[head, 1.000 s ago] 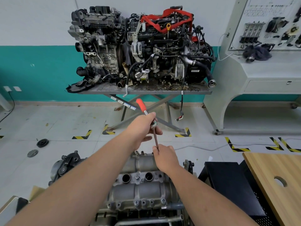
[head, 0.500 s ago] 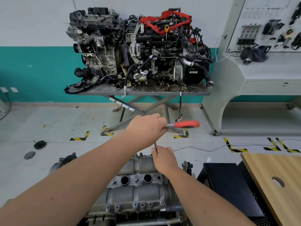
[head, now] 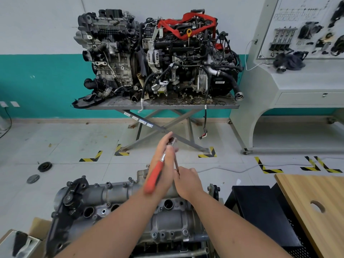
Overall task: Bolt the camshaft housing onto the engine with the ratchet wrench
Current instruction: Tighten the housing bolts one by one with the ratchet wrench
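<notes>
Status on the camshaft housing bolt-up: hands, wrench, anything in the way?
Left hand on ratchet wrench head, red handle swung toward the person. Right hand grips extension bar over camshaft housing. Nothing blocking.

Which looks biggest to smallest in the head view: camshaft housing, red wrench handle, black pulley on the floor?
1. camshaft housing, by far the largest, though nearest the camera.
2. red wrench handle.
3. black pulley; it lies farther off, so its rank against the handle is unsure.

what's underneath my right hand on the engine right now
The right hand grips the lower end of the extension bar above the camshaft housing. One round housing bore shows just below. The socket and the bolt are covered by the fingers.
</notes>
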`<act>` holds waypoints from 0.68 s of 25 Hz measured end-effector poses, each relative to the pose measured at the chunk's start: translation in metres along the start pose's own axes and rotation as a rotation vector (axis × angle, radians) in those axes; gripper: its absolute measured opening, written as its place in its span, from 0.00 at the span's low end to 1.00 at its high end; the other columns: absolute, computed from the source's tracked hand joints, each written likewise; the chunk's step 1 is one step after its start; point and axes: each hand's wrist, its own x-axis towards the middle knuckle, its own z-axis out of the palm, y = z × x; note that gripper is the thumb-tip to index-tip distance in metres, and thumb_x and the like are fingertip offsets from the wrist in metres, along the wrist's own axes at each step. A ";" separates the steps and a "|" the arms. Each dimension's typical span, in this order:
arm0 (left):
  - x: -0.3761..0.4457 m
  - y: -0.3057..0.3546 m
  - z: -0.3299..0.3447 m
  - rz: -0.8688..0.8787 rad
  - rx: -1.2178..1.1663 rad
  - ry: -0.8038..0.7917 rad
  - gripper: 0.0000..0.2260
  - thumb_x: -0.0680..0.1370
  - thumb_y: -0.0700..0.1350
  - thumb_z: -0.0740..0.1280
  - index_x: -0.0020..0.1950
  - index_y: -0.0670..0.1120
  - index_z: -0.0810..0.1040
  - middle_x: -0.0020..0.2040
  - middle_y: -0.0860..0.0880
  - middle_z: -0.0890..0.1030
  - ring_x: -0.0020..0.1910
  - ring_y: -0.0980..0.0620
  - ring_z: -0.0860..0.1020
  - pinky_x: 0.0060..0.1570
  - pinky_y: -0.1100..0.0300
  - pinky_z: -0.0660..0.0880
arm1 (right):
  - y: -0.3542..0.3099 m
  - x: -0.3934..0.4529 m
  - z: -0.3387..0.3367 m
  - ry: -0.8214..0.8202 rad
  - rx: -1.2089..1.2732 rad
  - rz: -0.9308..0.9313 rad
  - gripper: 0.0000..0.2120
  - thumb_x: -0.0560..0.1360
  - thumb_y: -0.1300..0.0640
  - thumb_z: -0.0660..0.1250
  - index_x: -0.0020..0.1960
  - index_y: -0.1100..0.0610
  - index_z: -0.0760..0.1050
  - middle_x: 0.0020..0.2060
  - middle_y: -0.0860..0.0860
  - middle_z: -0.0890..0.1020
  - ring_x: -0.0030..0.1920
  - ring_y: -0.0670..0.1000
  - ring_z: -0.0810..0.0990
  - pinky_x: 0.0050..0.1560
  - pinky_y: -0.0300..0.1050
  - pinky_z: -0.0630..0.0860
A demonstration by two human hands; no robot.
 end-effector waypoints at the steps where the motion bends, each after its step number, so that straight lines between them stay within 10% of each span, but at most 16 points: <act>1: 0.003 0.003 0.003 -0.156 -0.151 0.057 0.15 0.84 0.56 0.50 0.63 0.64 0.73 0.59 0.53 0.83 0.59 0.58 0.80 0.65 0.51 0.73 | -0.002 -0.001 -0.002 0.003 -0.033 -0.017 0.18 0.84 0.47 0.48 0.51 0.54 0.74 0.42 0.50 0.78 0.55 0.55 0.69 0.54 0.53 0.70; 4: 0.012 0.008 0.002 -0.462 -0.471 0.080 0.25 0.84 0.61 0.48 0.55 0.52 0.81 0.50 0.48 0.85 0.52 0.53 0.83 0.63 0.49 0.71 | 0.001 0.000 0.000 -0.014 -0.085 -0.040 0.18 0.84 0.47 0.49 0.48 0.53 0.73 0.40 0.51 0.77 0.55 0.56 0.70 0.54 0.52 0.69; 10: 0.019 0.014 -0.010 -0.531 -0.586 0.020 0.28 0.83 0.63 0.48 0.52 0.46 0.81 0.46 0.46 0.84 0.50 0.51 0.82 0.59 0.50 0.70 | 0.001 0.000 0.002 -0.008 -0.096 -0.049 0.15 0.84 0.46 0.50 0.45 0.51 0.69 0.38 0.49 0.74 0.55 0.54 0.69 0.49 0.51 0.67; 17: 0.045 0.033 -0.022 -0.637 -0.130 -0.185 0.19 0.83 0.58 0.56 0.45 0.46 0.77 0.39 0.45 0.84 0.47 0.48 0.84 0.57 0.47 0.71 | 0.000 0.000 -0.001 -0.013 -0.094 -0.059 0.16 0.84 0.46 0.50 0.51 0.51 0.73 0.39 0.49 0.74 0.56 0.54 0.69 0.51 0.52 0.70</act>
